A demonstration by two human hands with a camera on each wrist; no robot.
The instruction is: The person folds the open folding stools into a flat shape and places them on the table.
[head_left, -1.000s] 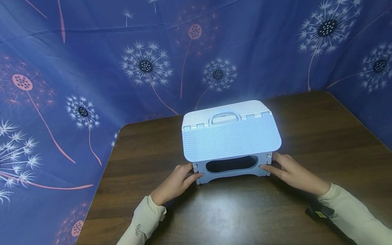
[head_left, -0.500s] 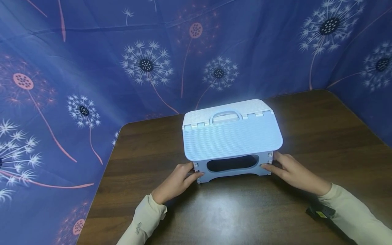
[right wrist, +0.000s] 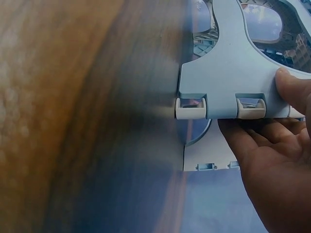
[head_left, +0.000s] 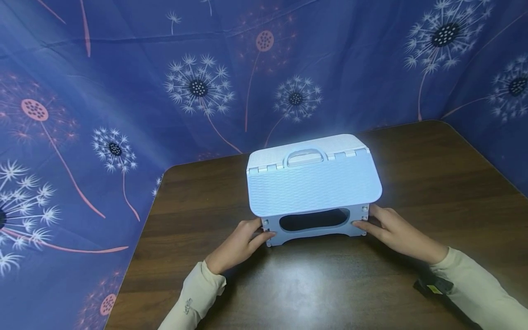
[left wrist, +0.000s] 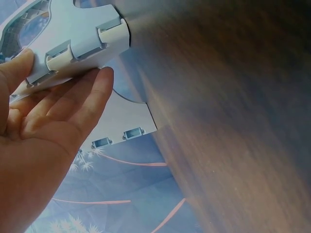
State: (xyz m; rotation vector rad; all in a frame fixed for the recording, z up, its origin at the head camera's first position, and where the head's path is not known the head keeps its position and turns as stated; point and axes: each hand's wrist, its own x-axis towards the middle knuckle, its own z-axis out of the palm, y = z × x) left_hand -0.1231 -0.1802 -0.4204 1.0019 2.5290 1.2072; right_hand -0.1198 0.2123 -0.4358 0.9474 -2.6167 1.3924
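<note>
A light blue and white plastic folding stool [head_left: 313, 183] stands unfolded on the table, its ribbed top hinged across the middle with a carry handle [head_left: 305, 157] there. My left hand [head_left: 237, 244] holds the stool's front left leg edge, thumb on the front panel and fingers around the side. At the opposite front edge, my right hand [head_left: 398, 233] pinches the leg the same way, its thumb [right wrist: 291, 87] against the panel. Both wrist views show hinge knuckles along the leg edges, and the stool's feet at the tabletop. The head view hides most of the fingers behind the legs.
The dark wooden table [head_left: 198, 206] has rounded far corners. Blue cloth [head_left: 136, 82] printed with dandelions hangs behind it and along its left and right sides. A black strap-like item with a yellow mark [head_left: 434, 288] sits at the right sleeve.
The whole head view shifts very slightly. Both hands keep their hold on the stool, which stays in the same place on the table.
</note>
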